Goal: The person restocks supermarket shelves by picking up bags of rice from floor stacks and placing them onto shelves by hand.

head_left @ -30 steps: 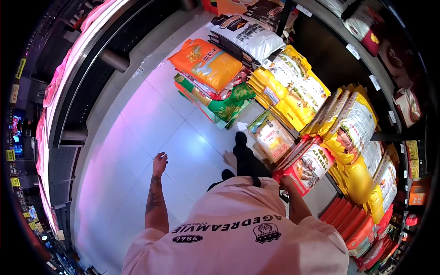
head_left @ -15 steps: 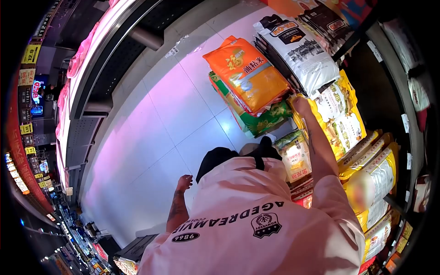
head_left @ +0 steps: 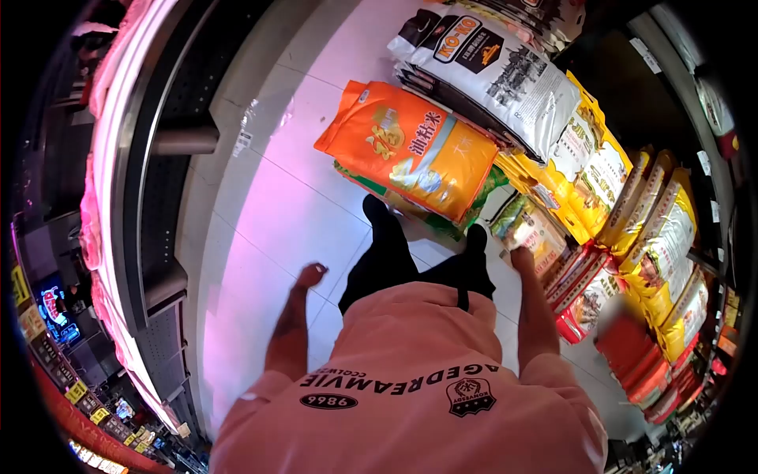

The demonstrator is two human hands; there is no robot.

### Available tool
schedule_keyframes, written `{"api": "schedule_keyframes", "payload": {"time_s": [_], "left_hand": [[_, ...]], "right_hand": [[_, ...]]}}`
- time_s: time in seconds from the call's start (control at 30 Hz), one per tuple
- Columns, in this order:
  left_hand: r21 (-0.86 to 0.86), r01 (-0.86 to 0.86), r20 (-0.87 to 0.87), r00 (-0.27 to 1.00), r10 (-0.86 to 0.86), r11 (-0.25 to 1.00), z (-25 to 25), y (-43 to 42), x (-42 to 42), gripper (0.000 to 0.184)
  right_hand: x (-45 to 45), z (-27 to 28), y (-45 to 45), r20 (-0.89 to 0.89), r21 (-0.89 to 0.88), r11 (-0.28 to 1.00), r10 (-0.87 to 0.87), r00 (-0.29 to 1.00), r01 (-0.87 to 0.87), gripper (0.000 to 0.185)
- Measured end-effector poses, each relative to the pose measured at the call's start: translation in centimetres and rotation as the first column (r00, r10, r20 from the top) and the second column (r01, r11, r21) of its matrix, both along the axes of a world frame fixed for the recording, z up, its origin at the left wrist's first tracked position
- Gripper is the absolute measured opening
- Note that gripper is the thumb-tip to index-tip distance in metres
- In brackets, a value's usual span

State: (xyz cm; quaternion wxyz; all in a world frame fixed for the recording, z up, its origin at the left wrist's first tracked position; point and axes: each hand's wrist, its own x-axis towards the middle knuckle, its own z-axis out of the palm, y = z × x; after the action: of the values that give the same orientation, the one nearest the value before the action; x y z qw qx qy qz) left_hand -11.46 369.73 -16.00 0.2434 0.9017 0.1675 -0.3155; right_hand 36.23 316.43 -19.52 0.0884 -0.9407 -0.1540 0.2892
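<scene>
Since the earlier frame our right hand has drawn back from the stacked yellow-and-white plastic sacks to one small, pillow-shaped, green-and-cream bag by the right edge of the glossy tiled floor; its fingers look bent, and we cannot tell whether they grip the bag. Our left hand hangs over the floor, loosely curled, holding nothing. We count one crinkled, shiny orange bag topping a green pile, one smooth white KO-KO sack and at least three bulging yellow sacks.
</scene>
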Motion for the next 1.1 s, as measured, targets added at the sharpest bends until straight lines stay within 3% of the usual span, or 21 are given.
{"api": "schedule_keyframes", "payload": {"time_s": [0.03, 0.07, 0.1, 0.13, 0.17, 0.2, 0.27, 0.3, 0.33, 0.37, 0.4, 0.43, 0.47, 0.53, 0.63, 0.7, 0.77, 0.9, 0.93, 1.0, 1.1], "left_hand": [[0.029, 0.021, -0.074, 0.997, -0.019, 0.999, 2.1, 4.0, 4.4, 0.034], [0.036, -0.082, -0.062, 0.995, 0.084, 0.996, -0.1, 8.7, 6.4, 0.035], [0.046, -0.142, 0.062, 0.988, 0.139, 0.989, -0.4, 12.8, 9.8, 0.038], [0.092, -0.26, 0.135, 0.96, 0.247, 0.961, 2.1, 15.2, 15.1, 0.036], [0.116, -0.143, 0.188, 0.975, 0.119, 0.983, 2.5, 18.4, 19.3, 0.035], [0.166, -0.041, 0.069, 0.997, 0.03, 0.985, 3.2, 20.9, 23.6, 0.033], [0.129, -0.09, 0.232, 0.971, 0.058, 0.988, 2.0, 24.7, 29.3, 0.033], [0.084, -0.123, 0.267, 0.959, 0.096, 0.989, -0.4, 26.7, 31.6, 0.034], [0.098, -0.258, 0.209, 0.95, 0.234, 0.961, 0.5, 26.0, 35.0, 0.035], [0.083, -0.271, 0.247, 0.938, 0.244, 0.959, 0.7, 25.2, 37.8, 0.039], [0.094, -0.011, 0.252, 0.968, -0.013, 0.996, -2.9, 26.5, 39.5, 0.045], [-0.082, -0.151, 0.176, 0.971, 0.164, 0.985, -3.2, 25.2, 41.4, 0.054], [-0.072, -0.246, 0.096, 0.963, 0.252, 0.967, -3.2, 23.1, 43.3, 0.063], [0.022, -0.333, 0.113, 0.938, 0.328, 0.943, -1.8, 19.2, 45.8, 0.07], [0.064, -0.518, 0.064, 0.855, 0.514, 0.853, -2.8, 17.9, 47.4, 0.081], [-0.004, -0.492, 0.034, 0.87, 0.492, 0.871, -5.5, 19.8, 47.6, 0.082], [0.009, -0.477, 0.05, 0.878, 0.476, 0.879, -4.9, 20.2, 48.1, 0.077], [-0.061, -0.556, 0.216, 0.804, 0.555, 0.829, -5.2, 18.8, 48.6, 0.069], [-0.038, -0.564, 0.262, 0.791, 0.553, 0.825, -4.6, 18.2, 48.8, 0.067], [-0.004, -0.59, 0.334, 0.76, 0.557, 0.807, -4.3, 17.3, 49.2, 0.066], [0.105, -0.548, 0.269, 0.819, 0.507, 0.83, -3.0, 17.2, 49.8, 0.07]], "right_hand": [[-4.2, -6.3, -5.9, -0.172, -0.116, 0.989, -0.11, 0.979, 0.09, 0.028], [-7.7, -6.4, -8.4, -0.247, -0.162, 0.899, 0.363, 0.899, -0.407, 0.025], [-11.3, -5.8, -8.3, -0.453, -0.225, 0.951, -0.293, 0.842, 0.211, 0.023], [-13.0, -3.1, -5.7, -0.518, -0.287, 0.931, -0.349, 0.781, 0.226, 0.023], [-14.6, -0.2, -3.6, -0.582, -0.351, 0.906, -0.409, 0.703, 0.236, 0.023], [-16.7, -2.8, -4.2, -0.54, -0.183, 0.97, -0.237, 0.808, 0.162, 0.024], [-17.8, -1.8, 1.1, -0.399, -0.085, 0.859, -0.494, 0.773, 0.505, 0.027], [-17.2, -2.4, 3.7, -0.299, -0.027, 0.903, -0.416, 0.859, 0.429, 0.031], [-14.1, 2.5, 10.2, -0.204, -0.037, 0.932, -0.36, 0.91, 0.36, 0.034], [-11.8, 3.8, 14.3, -0.228, -0.028, 0.887, -0.454, 0.861, 0.46, 0.039], [-9.6, 4.1, 17.4, -0.199, 0.03, 0.884, -0.453, 0.869, 0.467, 0.042], [-7.6, 3.4, 19.8, -0.115, 0.211, 0.854, -0.461, 0.88, 0.475, 0.048], [-5.3, 3.4, 22.6, -0.105, 0.315, 0.783, -0.534, 0.839, 0.537, 0.054], [-0.9, 0.7, 25.3, -0.11, 0.496, 0.687, -0.557, 0.823, 0.531, 0.07], [4.5, 3.2, 30.1, -0.03, 0.27, 0.755, -0.614, 0.789, 0.598, 0.086], [6.7, 1.3, 30.4, 0.139, 0.099, 0.819, -0.574, 0.807, 0.565, 0.094], [8.2, 0.9, 29.7, 0.097, 0.11, 0.8, -0.599, 0.794, 0.59, 0.097], [8.8, 0.9, 29.3, 0.332, 0.099, 0.892, -0.447, 0.83, 0.441, 0.099], [8.8, 1.3, 29.4, 0.281, 0.106, 0.856, -0.514, 0.811, 0.506, 0.103], [8.4, -0.3, 28.8, 0.089, 0.393, 0.698, -0.677, 0.731, 0.598, 0.107], [8.8, -4.3, 28.2, -0.149, 0.612, 0.458, -0.734, 0.663, 0.645, 0.114]]}}
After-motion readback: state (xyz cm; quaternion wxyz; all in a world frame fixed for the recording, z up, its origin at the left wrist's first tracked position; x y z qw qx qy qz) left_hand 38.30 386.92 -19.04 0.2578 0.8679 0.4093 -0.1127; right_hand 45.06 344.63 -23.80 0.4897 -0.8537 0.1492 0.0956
